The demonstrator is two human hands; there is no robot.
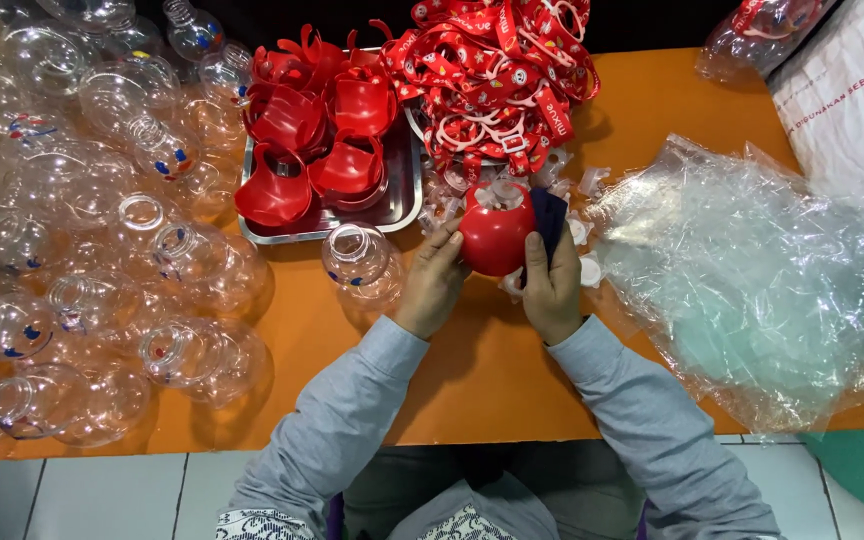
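- At the centre of the frame, a person in grey sleeves holds a round red bottle between both hands, just above an orange tabletop.
- The left hand cups the bottle's left side, fingers curled against it; the fingertips are hidden behind the red body.
- The right hand presses the bottle's right side and pinches a dark blue cloth against it; most of the cloth is covered by the hand.
- The bottle's pale neck points toward the top of the frame, so its long axis runs up and down the picture; whether the neck is open or capped is hard to make out.
- A clear plastic bottle stands just left of the left hand, mouth facing the camera.
- A metal tray at upper centre carries stacked red plastic shells; its far edge is buried under them.
- A tangle of red straps lies at top centre, cut off by the frame edge.
- A heap of clear bottles fills the left side, running out of the frame.
- Crumpled clear plastic bags cover the right of the tabletop.
- Small white caps lie near the right hand, partly hidden.
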